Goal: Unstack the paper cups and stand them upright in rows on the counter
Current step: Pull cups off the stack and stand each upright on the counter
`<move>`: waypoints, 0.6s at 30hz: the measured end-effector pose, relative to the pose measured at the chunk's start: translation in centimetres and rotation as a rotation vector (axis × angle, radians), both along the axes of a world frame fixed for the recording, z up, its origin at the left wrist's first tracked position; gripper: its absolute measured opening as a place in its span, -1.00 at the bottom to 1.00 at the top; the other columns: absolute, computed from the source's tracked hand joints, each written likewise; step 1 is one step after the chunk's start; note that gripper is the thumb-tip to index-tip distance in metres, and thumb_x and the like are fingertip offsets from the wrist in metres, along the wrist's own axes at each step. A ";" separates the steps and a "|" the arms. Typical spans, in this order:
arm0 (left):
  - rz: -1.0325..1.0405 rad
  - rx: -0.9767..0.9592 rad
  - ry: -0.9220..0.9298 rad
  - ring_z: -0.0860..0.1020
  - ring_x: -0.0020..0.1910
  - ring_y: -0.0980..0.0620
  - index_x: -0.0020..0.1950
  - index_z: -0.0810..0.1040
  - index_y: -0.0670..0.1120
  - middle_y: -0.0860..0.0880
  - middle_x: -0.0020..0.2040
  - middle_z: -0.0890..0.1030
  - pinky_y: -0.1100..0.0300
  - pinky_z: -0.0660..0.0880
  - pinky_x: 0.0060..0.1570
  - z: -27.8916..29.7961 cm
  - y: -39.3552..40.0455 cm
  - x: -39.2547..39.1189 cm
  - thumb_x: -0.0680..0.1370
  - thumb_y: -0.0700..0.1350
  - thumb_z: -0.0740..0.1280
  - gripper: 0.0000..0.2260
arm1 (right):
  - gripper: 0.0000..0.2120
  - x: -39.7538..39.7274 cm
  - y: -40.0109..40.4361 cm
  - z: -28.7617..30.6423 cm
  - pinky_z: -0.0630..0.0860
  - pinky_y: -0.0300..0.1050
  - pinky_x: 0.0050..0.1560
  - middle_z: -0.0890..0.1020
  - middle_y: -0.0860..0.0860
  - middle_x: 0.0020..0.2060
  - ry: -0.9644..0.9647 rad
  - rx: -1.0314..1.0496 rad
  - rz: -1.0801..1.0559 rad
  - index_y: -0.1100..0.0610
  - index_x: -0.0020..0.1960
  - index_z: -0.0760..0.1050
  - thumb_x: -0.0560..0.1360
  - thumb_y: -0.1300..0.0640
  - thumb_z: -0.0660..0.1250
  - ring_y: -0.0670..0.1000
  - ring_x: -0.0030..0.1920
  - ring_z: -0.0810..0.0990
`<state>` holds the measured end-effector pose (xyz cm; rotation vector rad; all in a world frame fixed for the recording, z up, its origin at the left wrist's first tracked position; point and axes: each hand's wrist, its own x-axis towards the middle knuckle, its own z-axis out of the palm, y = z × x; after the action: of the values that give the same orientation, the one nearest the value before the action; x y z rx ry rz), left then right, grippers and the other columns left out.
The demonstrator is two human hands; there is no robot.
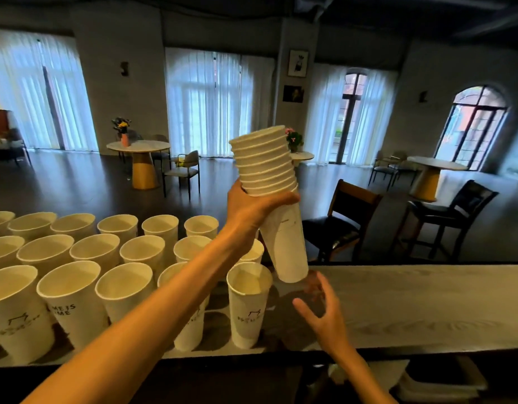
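My left hand (pixel 253 209) grips a stack of white paper cups (pixel 269 170) just below the bunched rims, holding it tilted in the air above the counter (pixel 412 304). The stack's bottom cup (pixel 288 246) hangs down toward my right hand (pixel 320 304), which is spread with relaxed fingers just under it and holds nothing. Several cups stand upright in rows on the counter's left part; the nearest one (pixel 247 304) stands just left of my right hand.
The counter's grey wood-grain top stretches bare to the right of the cups. Two dark chairs (pixel 348 220) stand behind the counter. Round tables and more chairs are farther back in the room. White containers (pixel 438 380) lie below the counter's front edge.
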<state>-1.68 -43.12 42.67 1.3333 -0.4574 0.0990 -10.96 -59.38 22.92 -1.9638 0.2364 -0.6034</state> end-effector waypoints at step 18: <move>0.115 -0.012 0.003 0.63 0.06 0.09 0.21 0.52 0.01 0.01 0.11 0.65 0.10 0.60 0.07 -1.4 -4.9 1.8 0.09 0.10 0.69 -0.26 | -0.20 6.8 -4.5 3.2 0.51 -0.16 0.09 0.44 -0.15 0.07 -0.056 -0.353 -0.131 -0.01 0.32 0.41 0.19 -0.25 0.59 -0.11 0.10 0.47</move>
<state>0.16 -48.02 41.28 1.3481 -0.3769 0.1950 -4.13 -63.85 26.13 -2.2782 0.2366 -0.8292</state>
